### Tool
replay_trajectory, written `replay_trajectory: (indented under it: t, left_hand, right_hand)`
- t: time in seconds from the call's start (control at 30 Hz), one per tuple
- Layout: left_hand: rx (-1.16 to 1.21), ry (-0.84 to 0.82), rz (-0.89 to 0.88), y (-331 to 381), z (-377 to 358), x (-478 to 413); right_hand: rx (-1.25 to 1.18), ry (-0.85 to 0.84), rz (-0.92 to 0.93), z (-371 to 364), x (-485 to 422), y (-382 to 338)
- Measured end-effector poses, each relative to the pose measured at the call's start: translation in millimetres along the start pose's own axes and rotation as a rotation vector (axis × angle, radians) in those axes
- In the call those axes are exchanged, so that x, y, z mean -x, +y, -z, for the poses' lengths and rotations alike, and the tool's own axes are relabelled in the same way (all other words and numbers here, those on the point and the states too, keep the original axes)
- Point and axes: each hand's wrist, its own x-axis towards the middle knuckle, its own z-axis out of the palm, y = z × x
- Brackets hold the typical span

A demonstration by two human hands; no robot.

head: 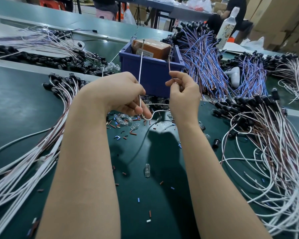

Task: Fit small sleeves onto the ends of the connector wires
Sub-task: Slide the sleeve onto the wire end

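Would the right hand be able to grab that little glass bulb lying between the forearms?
Probably not yet: the right hand pinches a brown wire. The bulb itself lies uncovered on the mat.

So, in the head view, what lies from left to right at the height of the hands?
white-brown wire bundle → left hand → white wire → brown wire → right hand → blue-violet wire bundle

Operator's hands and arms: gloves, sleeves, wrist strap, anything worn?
Nothing worn in view. The left hand and right hand are bare, no gloves. The left forearm and right forearm are bare to the frame's bottom edge, no cuffs. No watch or strap on either wrist; no rings on visible fingers.
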Motion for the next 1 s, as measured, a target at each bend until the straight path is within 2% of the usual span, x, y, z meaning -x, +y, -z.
replay_trajectory:
  t: [0.47,0.57,0.63,0.7,0.77,0.83,0.9,1.0]
  left_hand:
    - [0.002,0.056,0.044,0,2,0]
    - [-0.007,0.120,0.069,-2,5,-4]
    - [-0.015,0.270,0.097,-7,11,-9]
    - [0.033,0.506,0.083,-14,20,-15]
    - [-0.018,0.771,0.008,-19,29,-19]
    - [-0.145,0.961,-0.135,-16,30,-17]
    - [-0.162,0.933,-0.286,-7,21,-17]
    - [-0.183,0.584,-0.380,1,-5,-19]
  right_hand:
    - [-0.008,-0.003,0.005,1,0,0]
    - [0.003,-0.075,0.003,3,1,-3]
    - [0.002,-0.227,-0.051,6,0,-6]
    - [0.078,-0.354,-0.124,15,-3,-7]
    - [0.376,-0.429,-0.143,34,-12,-6]
    - [0.680,-0.516,-0.199,57,-20,-5]
    - [0.810,-0.635,-0.296,69,-22,-5]
    - [0.909,-0.770,-0.359,65,-15,-4]
